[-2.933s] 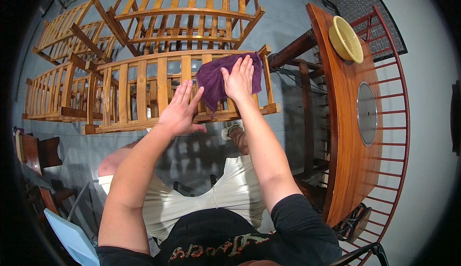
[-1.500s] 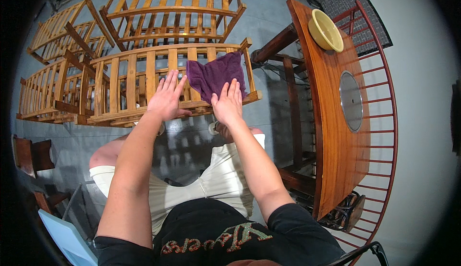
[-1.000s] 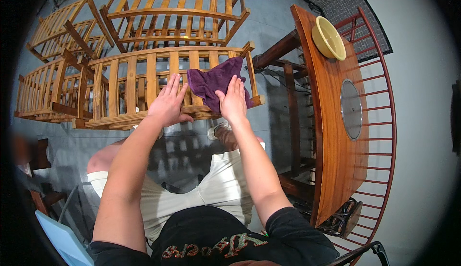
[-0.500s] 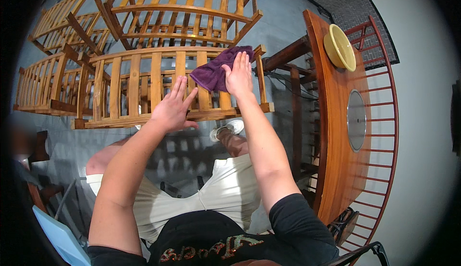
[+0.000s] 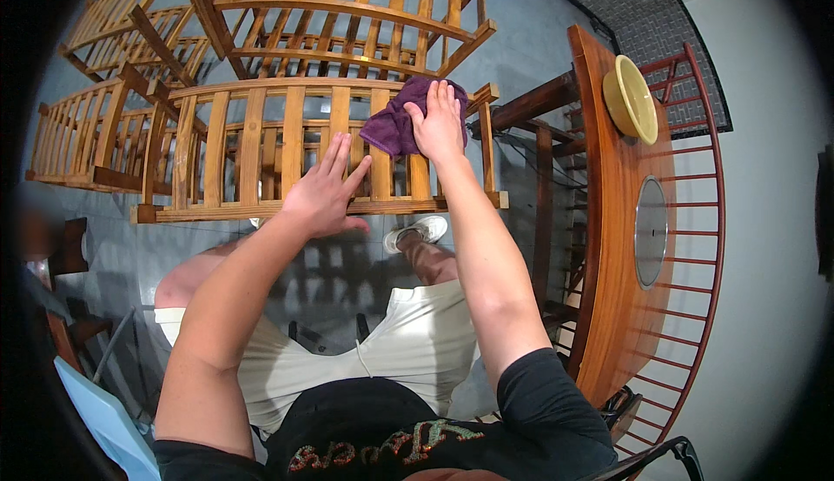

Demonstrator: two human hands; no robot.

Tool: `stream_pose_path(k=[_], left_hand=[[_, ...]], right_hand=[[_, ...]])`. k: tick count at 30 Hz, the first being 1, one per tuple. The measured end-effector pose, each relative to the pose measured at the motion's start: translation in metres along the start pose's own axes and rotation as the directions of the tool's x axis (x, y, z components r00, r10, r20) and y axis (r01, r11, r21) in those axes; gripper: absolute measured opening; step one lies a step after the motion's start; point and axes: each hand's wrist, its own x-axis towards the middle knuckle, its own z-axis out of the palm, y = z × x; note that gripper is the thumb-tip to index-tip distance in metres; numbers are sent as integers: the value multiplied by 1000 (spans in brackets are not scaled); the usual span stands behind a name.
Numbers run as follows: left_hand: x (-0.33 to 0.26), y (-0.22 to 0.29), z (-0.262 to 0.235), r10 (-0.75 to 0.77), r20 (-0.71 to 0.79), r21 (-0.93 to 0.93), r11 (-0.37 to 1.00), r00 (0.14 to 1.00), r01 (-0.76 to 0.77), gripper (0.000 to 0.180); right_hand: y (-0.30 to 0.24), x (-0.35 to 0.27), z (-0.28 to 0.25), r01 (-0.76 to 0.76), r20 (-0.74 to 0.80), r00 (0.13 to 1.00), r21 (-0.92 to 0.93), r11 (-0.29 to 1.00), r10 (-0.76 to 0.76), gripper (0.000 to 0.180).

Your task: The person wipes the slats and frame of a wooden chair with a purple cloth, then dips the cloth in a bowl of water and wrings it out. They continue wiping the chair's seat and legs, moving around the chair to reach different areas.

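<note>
My right hand (image 5: 438,123) lies flat on a dark purple cloth (image 5: 393,130), fingers stretched out and pressing it onto a slatted wooden bench (image 5: 251,142). The cloth is bunched near the bench's right end, and the hand covers part of it. To the left of the cloth, my left hand (image 5: 323,192) is spread over the near side of the slats, thumb pointing right, with nothing in it. Whether its palm fully touches the wood is hidden.
More slatted wooden benches (image 5: 365,10) stand behind and to the left. On the right is a wooden table (image 5: 608,307) carrying a yellow basin (image 5: 632,103) and a round metal plate (image 5: 651,232). A red metal railing (image 5: 718,212) runs beyond it. A light blue panel (image 5: 95,416) shows lower left.
The whole view has shifted slightly. My right hand has slid a little away from me over the cloth, which now looks more bunched around it. My left hand stays near the same slats.
</note>
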Motion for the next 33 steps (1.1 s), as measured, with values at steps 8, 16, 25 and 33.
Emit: stream_pose_path(k=[8, 16, 25, 33], left_hand=[[2, -4, 9, -12, -19, -30, 999, 1000, 12, 118], [4, -7, 15, -63, -86, -140, 989, 994, 50, 115], [1, -7, 15, -98, -197, -234, 971, 976, 50, 126], [2, -7, 20, -140, -285, -221, 972, 948, 77, 133]], right_hand=[[-37, 8, 11, 149, 2, 989, 113, 982, -150, 65], [-40, 7, 18, 349, -44, 936, 250, 903, -350, 44], [-53, -27, -1, 424, 17, 903, 131, 896, -429, 44], [-61, -68, -14, 426, 46, 901, 103, 899, -432, 38]])
